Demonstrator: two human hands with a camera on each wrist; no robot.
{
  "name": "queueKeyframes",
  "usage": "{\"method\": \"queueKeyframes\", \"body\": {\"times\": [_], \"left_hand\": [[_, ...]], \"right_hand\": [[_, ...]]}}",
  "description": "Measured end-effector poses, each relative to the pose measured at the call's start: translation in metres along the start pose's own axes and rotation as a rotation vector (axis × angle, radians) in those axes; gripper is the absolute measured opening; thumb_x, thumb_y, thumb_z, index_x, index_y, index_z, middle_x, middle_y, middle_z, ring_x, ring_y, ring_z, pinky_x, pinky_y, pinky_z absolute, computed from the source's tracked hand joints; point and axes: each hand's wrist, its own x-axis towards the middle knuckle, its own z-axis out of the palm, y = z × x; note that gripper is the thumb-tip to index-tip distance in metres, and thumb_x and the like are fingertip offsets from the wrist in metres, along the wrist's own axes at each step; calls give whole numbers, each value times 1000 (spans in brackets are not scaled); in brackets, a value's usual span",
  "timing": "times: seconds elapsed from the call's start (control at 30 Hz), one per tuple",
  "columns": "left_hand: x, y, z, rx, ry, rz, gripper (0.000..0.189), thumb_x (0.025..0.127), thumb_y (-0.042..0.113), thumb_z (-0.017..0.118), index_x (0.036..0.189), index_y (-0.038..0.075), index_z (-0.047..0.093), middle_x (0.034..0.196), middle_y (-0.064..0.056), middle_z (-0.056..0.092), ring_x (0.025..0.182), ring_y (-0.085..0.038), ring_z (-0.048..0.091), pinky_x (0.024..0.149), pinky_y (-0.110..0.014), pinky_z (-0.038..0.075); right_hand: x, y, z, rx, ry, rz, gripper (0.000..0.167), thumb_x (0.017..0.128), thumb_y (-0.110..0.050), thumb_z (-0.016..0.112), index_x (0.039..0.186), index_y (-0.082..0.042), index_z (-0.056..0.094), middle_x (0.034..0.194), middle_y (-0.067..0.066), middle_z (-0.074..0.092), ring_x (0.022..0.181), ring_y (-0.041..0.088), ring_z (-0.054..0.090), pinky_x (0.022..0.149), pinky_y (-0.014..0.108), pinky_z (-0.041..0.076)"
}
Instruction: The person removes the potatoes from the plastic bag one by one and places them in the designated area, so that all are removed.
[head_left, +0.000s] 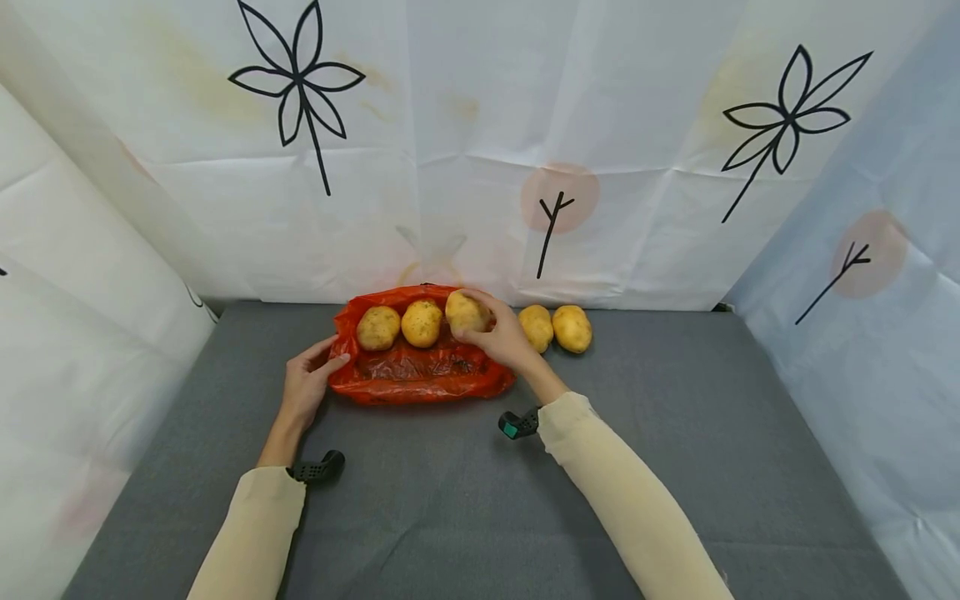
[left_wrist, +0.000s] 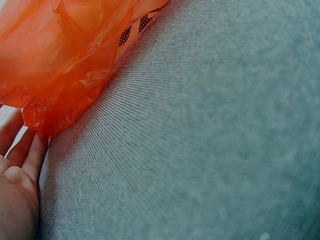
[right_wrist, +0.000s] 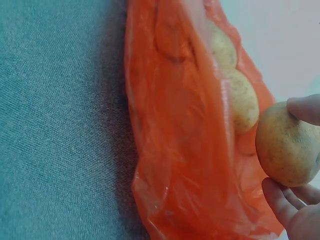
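Pinching right hand (head_left: 507,335): we hold a potato (head_left: 465,313) at the right end of the red bag (head_left: 416,390)
Left hand (head_left: 307,382): we grip its left edge
Potato: may roll if our pinch slips

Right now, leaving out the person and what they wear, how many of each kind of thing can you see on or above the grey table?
Potatoes: 5 (2 in the red bag, 1 held in the right hand, 2 on the grey table beside the bag)
Red bag: 1
Total: 6 things in view
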Motion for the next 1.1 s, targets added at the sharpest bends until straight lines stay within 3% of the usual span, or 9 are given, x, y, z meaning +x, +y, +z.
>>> {"method": "queueKeyframes", "body": {"times": [0.2,0.47,0.63,0.8,0.97,1.1], "left_hand": [[-1,3,0,-2,-1,-17,50,99,12,67,146,2,54,149,-20,49,113,-1,52,88,-10,46],[-16,31,4,-1,-30,-17,49,99,9,66,145,-4,52,148,-24,48,114,-4,52,88,-10,46],[-19,36,5,-2,-33,-27,50,99,11,66,145,-3,52,149,-22,49,116,-5,51,88,-10,46],[-16,31,4,4,-26,-11,49,99,9,65,144,-5,52,148,-26,48,113,-4,52,87,-10,46],[-6,13,2,4,-17,-16,50,100,12,65,146,0,52,149,-21,48,115,-4,51,88,-10,46],[-1,2,0,9,-4,-17,51,100,16,67,146,3,54,149,-18,50,118,-6,52,89,-10,45]], "right_hand": [[-10,-2,-9,55,4,-14,67,92,-16,78,152,-20,49,158,-1,40,136,26,44,98,49,47],[-25,-8,-23,63,1,-7,67,93,-19,77,153,-24,47,159,3,38,135,30,45,105,51,43],[-33,-11,-32,83,14,-34,67,93,-16,76,153,-22,47,158,5,38,130,34,50,100,52,47],[-39,-12,-40,141,30,-70,66,93,-8,75,153,-16,48,158,7,39,125,35,52,98,52,48],[-48,-8,-47,155,39,-55,68,93,-8,75,154,-17,46,161,2,34,128,34,49,102,52,45],[-54,-6,-53,145,53,-59,69,92,-7,75,154,-17,46,158,6,38,127,35,50,103,51,46]]}}
